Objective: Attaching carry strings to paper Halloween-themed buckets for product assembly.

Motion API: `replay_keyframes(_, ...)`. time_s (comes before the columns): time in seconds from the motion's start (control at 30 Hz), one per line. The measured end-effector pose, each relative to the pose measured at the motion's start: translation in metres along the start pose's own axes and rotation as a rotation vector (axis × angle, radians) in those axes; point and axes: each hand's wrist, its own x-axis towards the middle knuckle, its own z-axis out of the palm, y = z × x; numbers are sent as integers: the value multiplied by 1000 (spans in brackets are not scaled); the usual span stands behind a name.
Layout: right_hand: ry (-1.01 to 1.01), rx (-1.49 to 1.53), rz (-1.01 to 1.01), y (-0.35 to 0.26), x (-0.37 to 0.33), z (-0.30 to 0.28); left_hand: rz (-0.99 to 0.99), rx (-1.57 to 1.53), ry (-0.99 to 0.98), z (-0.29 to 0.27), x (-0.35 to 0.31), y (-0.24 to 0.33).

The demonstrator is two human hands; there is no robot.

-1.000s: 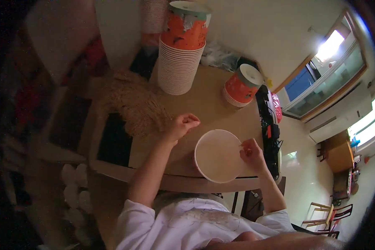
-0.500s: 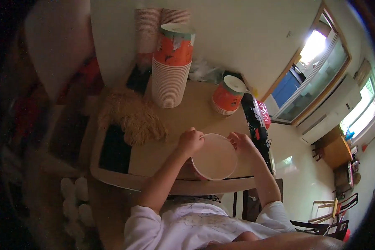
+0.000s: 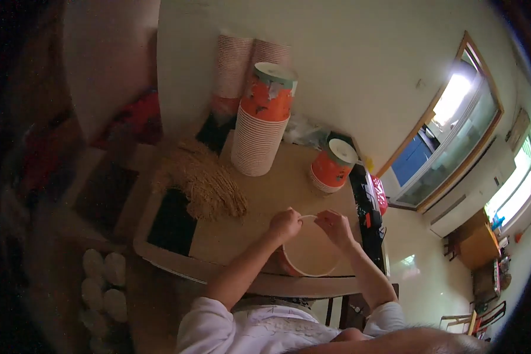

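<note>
A large paper bucket point(image 3: 314, 251) with a pale inside and a bit of orange on its outer wall is at the table's near edge, its open mouth facing me. My left hand point(image 3: 286, 225) is closed on the far left part of its rim. Just to the right, my right hand point(image 3: 335, 229) pinches the same rim, with a short stretch of white edge between the two hands. Whether the fingers also hold something thin cannot be made out. A bundle of tan strings point(image 3: 212, 187) lies left of my left hand.
A tall stack of upside-down orange and white paper buckets point(image 3: 261, 138) stands at the back, with more pale stacks point(image 3: 233, 68) behind. A shorter stack point(image 3: 334, 166) sits to the right. Clear plastic point(image 3: 304, 131) and a red basket point(image 3: 379, 193) are near the table's edges.
My right hand has shifted left along the rim, closer to my left hand. The whole view has tilted, so everything on the table appears lower.
</note>
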Motion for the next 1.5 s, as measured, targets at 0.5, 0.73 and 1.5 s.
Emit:
replay_keyframes(0.5,-184,514,-14,27,18,-72,619,-82,270,-58,-37,73)
replay_keyframes(0.73,-341,35,-189,-62,13,-98,687,122,457,-63,-44,70)
replay_keyframes(1.5,-482,250,130,-32,30,-123,838,185,545,-33,-44,64)
